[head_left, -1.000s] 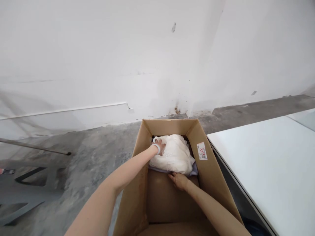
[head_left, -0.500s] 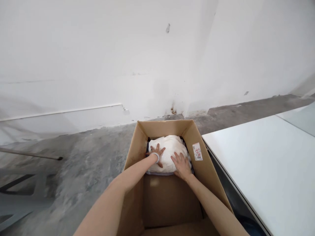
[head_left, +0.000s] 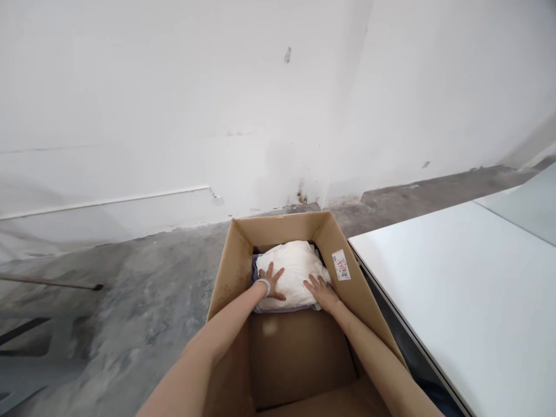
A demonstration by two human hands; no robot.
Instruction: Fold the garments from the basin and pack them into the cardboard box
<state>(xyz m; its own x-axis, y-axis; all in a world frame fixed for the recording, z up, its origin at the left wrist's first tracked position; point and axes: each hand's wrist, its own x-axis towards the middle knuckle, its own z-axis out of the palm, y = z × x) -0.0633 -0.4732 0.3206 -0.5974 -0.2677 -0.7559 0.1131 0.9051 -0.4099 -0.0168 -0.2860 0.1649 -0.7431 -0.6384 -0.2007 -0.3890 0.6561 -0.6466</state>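
Both my arms reach down into a tall open cardboard box (head_left: 284,227). At its far end lies a soft white bundle (head_left: 292,263) that looks like folded cloth or clothing, on top of darker bluish-grey material (head_left: 255,267). My left hand (head_left: 273,282), with a pale bracelet at the wrist, presses flat on the bundle's left side, fingers spread. On its right front part rests my right hand (head_left: 322,293), also flat with fingers apart. Neither hand grips anything. The near part of the box shows its bare brown bottom.
A white tabletop (head_left: 460,278) stands close along the box's right side. At the left are a grey frame (head_left: 43,341) and a thin rod (head_left: 52,281) above the concrete floor (head_left: 143,289). A white wall (head_left: 195,104) rises behind the box. A printed label (head_left: 341,265) sticks inside the box.
The white bundle looks flatter under my hands. My left hand has shifted a little towards me, and the whole view has swung slightly, moving the box left in the picture.
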